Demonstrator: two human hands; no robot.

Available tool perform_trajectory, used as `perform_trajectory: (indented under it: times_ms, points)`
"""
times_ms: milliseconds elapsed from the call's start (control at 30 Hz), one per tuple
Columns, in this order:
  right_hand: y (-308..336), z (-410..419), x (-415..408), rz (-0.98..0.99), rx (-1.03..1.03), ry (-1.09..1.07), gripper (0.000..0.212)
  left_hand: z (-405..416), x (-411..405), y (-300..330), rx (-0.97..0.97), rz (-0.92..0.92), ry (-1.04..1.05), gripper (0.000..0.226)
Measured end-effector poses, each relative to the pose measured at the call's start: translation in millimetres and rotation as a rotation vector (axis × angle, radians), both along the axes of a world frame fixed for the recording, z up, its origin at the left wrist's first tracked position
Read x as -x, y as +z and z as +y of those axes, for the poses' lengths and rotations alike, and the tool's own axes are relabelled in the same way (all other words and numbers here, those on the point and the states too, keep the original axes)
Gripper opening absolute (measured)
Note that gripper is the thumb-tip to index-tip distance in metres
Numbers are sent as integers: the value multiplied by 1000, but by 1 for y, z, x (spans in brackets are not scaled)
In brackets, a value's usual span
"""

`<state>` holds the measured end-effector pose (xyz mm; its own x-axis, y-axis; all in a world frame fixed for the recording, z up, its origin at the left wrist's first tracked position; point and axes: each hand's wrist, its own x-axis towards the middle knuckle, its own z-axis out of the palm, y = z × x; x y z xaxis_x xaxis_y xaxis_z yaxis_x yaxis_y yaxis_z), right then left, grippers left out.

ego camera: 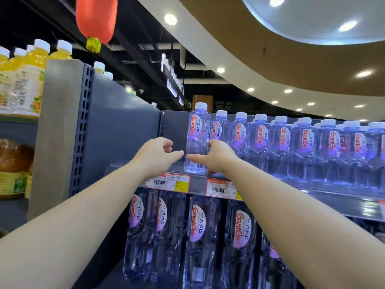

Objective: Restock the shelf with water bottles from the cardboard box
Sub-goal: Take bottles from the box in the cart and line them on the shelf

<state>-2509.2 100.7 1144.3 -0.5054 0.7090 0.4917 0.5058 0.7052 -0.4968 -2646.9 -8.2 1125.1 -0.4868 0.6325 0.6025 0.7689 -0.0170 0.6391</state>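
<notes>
A clear water bottle (197, 134) with a white cap and a red-lettered label stands upright at the left end of the upper shelf (200, 181), beside a row of like bottles (281, 140). My right hand (218, 156) is at its lower right, thumb stretched across the front of the bottle's base and fingers loosely curled by its side, not closed round it. My left hand (159, 154) hovers just left of the bottle with loosely curled fingers, holding nothing. The two thumb tips nearly meet. No cardboard box is in view.
Larger water bottles (198, 236) fill the shelf below, behind orange price tags (173, 182). A grey upright panel (62, 132) bounds the bay on the left, with bare shelf between it and the bottle. Yellow drink bottles (27, 80) stand beyond; a red lantern (95, 19) hangs overhead.
</notes>
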Motion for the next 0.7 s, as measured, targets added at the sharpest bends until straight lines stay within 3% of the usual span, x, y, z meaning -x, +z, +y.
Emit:
perform_trajectory:
  times_ms: [333,700]
  points:
    - [-1,-5,1,15,-14,39,93,-3,-2,-1,-13,7,-9,59]
    - [-1,-8,-2,-28,-40,16,92,-2,-10,0,85,89,-9,64]
